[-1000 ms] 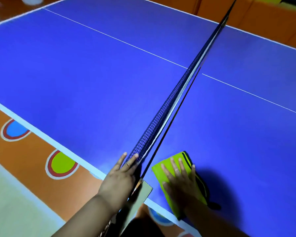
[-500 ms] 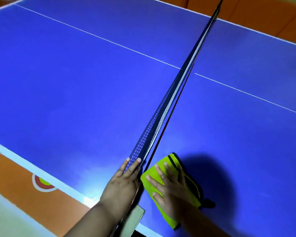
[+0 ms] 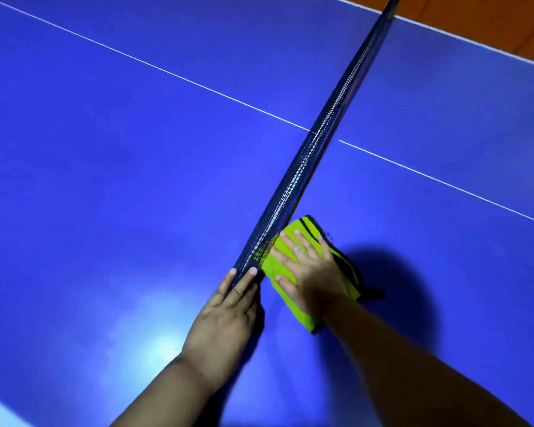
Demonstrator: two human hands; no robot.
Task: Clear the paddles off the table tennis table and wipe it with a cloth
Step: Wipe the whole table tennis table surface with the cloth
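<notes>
The wiping step is judged to be in hand. No paddles are seen on the part of the desk [image 3: 121,180] that is in view, so the clearing is taken to be done, though the near edge and the far corners are cut off.

The folded green cloth [image 3: 304,318] is laid flat on the blue surface just right of the net [image 3: 321,143], near its near end, with its left edge touching the foot of the mesh. It is pressed down by the right grip [image 3: 309,272], whose fingers are straight and spread across the fabric. Nothing is pinched or curled round; the cloth is held only by downward pressure.

The left grip [image 3: 225,315] is laid along the near end of the net with its fingers straight and together, the fingertips touching the mesh. Nothing is held in it. Whether the net is being steadied or only rested upon cannot be told.

A white centre line [image 3: 198,84] is drawn across both halves, and a dark shadow [image 3: 398,288] is cast to the right of the cloth.

For the next move, a stroke along the strip beside the net is probably called for, away from the person and toward the far side. Even pressure would be needed so that the folded cloth is not rolled or left behind under the palm. Care would also be needed so that the cloth's edge is not caught in the mesh. The broad half to the left of the net is likely to be left for wiping afterwards.
</notes>
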